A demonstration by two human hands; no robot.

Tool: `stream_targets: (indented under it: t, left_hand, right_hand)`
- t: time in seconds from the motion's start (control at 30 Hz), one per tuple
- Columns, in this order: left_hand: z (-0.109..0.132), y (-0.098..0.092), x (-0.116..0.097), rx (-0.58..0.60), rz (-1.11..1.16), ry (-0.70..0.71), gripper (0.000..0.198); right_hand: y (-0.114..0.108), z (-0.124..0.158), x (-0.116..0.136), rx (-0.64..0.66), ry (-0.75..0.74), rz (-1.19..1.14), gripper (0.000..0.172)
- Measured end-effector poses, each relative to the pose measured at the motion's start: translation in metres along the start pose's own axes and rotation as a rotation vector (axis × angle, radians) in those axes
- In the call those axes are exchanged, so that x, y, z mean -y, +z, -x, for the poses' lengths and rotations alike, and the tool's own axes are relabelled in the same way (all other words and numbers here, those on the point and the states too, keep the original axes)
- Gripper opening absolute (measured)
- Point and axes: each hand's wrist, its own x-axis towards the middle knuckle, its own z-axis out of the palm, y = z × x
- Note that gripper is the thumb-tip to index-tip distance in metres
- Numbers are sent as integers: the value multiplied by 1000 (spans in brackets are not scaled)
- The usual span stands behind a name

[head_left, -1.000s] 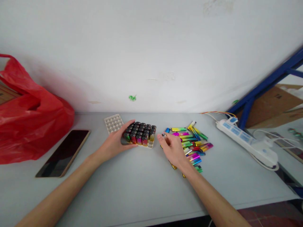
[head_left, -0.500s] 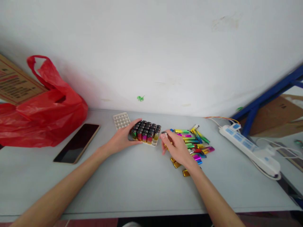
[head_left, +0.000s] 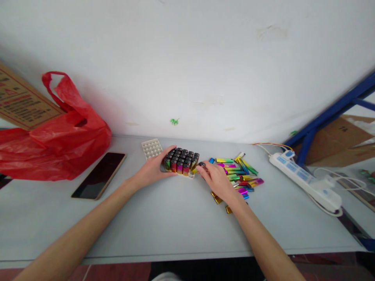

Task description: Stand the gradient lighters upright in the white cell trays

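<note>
A small white tray [head_left: 191, 175] stands at the middle of the grey table, packed with upright rainbow-coloured lighters [head_left: 181, 160] with black caps. My left hand [head_left: 152, 170] is wrapped round the tray's left side. My right hand [head_left: 216, 178] pinches one lighter [head_left: 201, 165] by its dark top, right at the tray's front right corner. Behind and to the right of that hand lies a loose heap of several metallic lighters [head_left: 238, 175].
An empty white tray [head_left: 151, 148] lies behind the full one by the wall. A phone [head_left: 99, 175] lies face up on the left, beside a red plastic bag [head_left: 55, 136] and a cardboard box [head_left: 20, 101]. A white power strip [head_left: 304, 180] with cables sits right, near a blue rack.
My right hand has moved left with its lighter, from over the heap to the tray's front right corner. The left hand stays on the tray. The camera has tilted.
</note>
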Motion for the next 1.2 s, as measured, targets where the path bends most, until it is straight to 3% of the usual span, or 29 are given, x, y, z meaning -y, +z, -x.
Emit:
stream_targets:
  t: [0.17,0.33,0.5,0.67,0.77,0.87,1.0,1.1,1.2]
  left_hand:
    - [1,0,-1,-22,-5,-10,102]
    - [1,-1,1,-5,-21,-3,104]
    - [0,-1,-1,0,-15,-14,103]
    - [0,-1,1,20,-27,-36,108]
    - [0,-1,5,16,-50,-38,108]
    - [0,-1,6,10,-62,-21,106]
    - [0,-1,4,10,-67,-29,107]
    - [-1,-2,0,17,-52,-59,107]
    - [-1,-1,-2,18,-55,-66,106]
  right_hand:
    - [13,-1,6,-20,-110,226,26]
    - [14,0,12,-8,-51,412,34]
    - [9,-3,13,61,-61,456,28]
    - [6,-12,17,134,-33,443,35]
    - [-11,-10,13,175,-60,285,32]
    - [-44,2,-1,131,-43,119,28]
    - [-86,24,-27,77,-26,120,19]
    - [-94,38,-47,89,-55,186,22]
    - [-86,43,-60,101,-72,219,25]
